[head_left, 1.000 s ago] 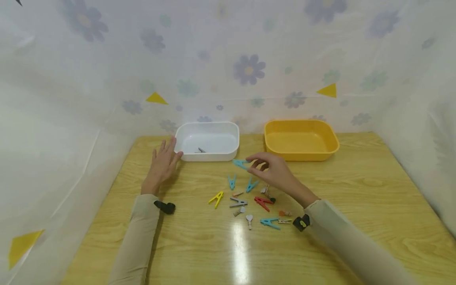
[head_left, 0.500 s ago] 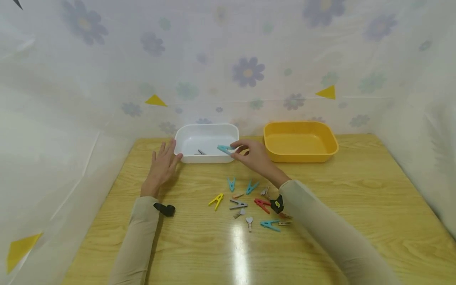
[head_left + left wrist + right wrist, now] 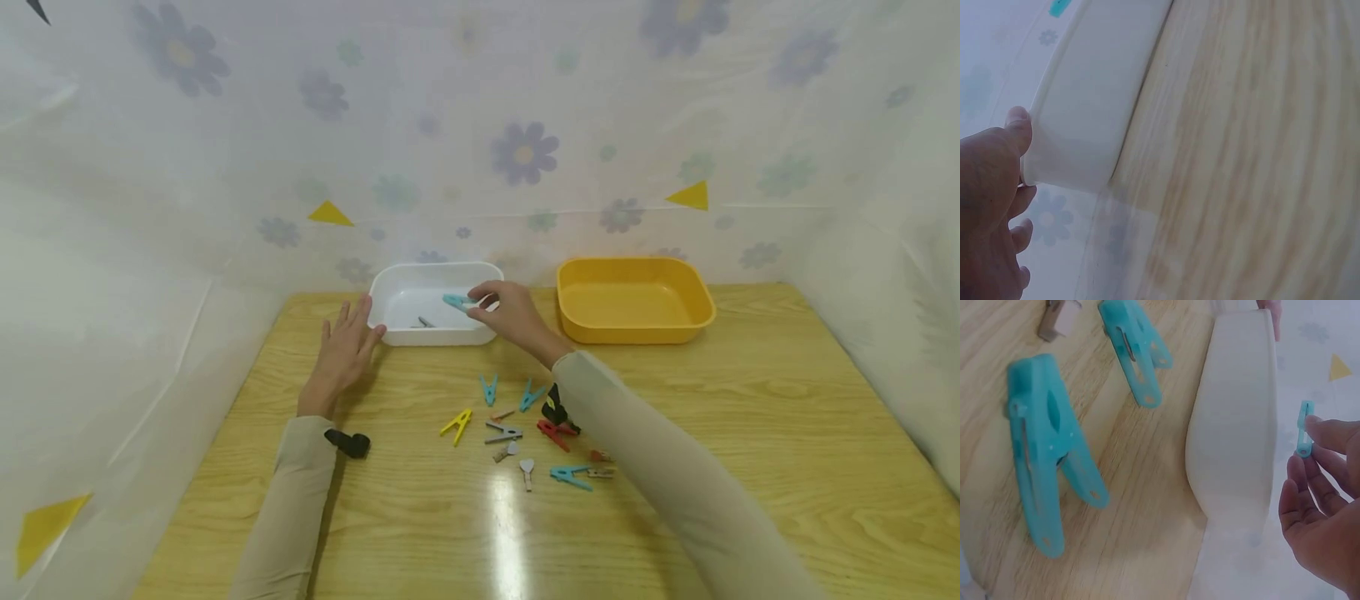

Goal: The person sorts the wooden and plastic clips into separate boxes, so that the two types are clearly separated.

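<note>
My right hand (image 3: 516, 318) pinches a light-blue plastic clothespin (image 3: 456, 302) between thumb and fingers, over the inside of the white bin (image 3: 438, 337). In the right wrist view that blue clothespin (image 3: 1306, 412) hangs past the bin's rim, thumb on one side and fingertips on the other. A small dark-grey clip (image 3: 425, 322) lies in the bin near its front wall. My left hand (image 3: 339, 358) rests at the bin's left front corner with fingers spread. The left wrist view shows its thumb (image 3: 1019, 128) at the rim and the other fingers beside the end wall.
A yellow bin (image 3: 637, 333) stands to the right of the white one. In front lie several blue clothespins (image 3: 489, 390), a yellow one (image 3: 456, 426), a grey one (image 3: 503, 432), a red one (image 3: 555, 433) and small wooden clips (image 3: 527, 473). A flowered sheet (image 3: 525, 150) hangs behind the table.
My right hand has carried the blue clothespin left and away from me, from in front of the white bin to over its inside. The left hand has stayed at the corner.
</note>
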`<state>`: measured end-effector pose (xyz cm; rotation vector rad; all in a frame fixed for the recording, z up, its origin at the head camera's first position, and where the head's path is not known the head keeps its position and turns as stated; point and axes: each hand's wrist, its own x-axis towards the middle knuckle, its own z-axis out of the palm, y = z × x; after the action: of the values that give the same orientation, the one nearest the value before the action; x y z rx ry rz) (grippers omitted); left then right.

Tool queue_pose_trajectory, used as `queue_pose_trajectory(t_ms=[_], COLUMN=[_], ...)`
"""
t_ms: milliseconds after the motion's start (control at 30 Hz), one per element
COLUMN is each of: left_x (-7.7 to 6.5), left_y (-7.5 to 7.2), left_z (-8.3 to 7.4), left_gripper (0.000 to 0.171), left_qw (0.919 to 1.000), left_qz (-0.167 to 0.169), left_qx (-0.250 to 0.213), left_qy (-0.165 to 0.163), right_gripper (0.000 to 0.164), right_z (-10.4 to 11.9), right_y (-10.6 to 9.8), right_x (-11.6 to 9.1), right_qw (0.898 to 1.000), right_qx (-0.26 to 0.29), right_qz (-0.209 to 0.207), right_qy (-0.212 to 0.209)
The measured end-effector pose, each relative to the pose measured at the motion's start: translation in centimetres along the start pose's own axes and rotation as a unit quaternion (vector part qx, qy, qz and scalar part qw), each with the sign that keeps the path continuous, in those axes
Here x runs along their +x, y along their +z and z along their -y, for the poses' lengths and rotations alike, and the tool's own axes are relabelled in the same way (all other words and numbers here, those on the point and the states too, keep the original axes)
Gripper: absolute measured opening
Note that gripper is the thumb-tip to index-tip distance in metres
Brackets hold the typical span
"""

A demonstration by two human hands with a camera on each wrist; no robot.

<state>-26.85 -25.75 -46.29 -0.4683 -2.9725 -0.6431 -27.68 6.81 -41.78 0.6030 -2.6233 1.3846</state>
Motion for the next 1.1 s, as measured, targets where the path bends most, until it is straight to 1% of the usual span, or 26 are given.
queue_pose_trajectory(t_ms=[300,467,633,900,1100], left_x=[-0.2,-0.3,-0.5,-0.7,-0.6], left_y=[0.0,-0.3,-0.3,-0.2,-0.1], left_z=[0.0,-0.2,-0.3,-0.6,-0.6], left_gripper=[0.071,0.071,0.071,0.072,0.071], left_qw=[1.0,1.0,0.9999,0.9999,1.0], left_qz=[0.001,-0.004,-0.003,-0.008,-0.004], left_qx=[-0.003,-0.008,-0.01,-0.013,-0.005], left_qy=[-0.002,0.002,-0.001,-0.001,-0.004], right_gripper=[0.025,0.025,0.026,0.026,0.026], right_z=[-0.4,-0.2,-0.5,-0.8,-0.7], right_y=[1.5,2.0,2.7,3.2,3.3], right_x=[1.2,1.9,2.5,2.4,2.1], right_qw=[1.0,0.999,0.999,0.997,0.997], right_qx=[-0.006,-0.029,-0.048,-0.073,-0.075], right_qz=[0.004,0.013,0.024,0.028,0.026], right_qy=[0.0,0.0,0.003,0.006,0.005])
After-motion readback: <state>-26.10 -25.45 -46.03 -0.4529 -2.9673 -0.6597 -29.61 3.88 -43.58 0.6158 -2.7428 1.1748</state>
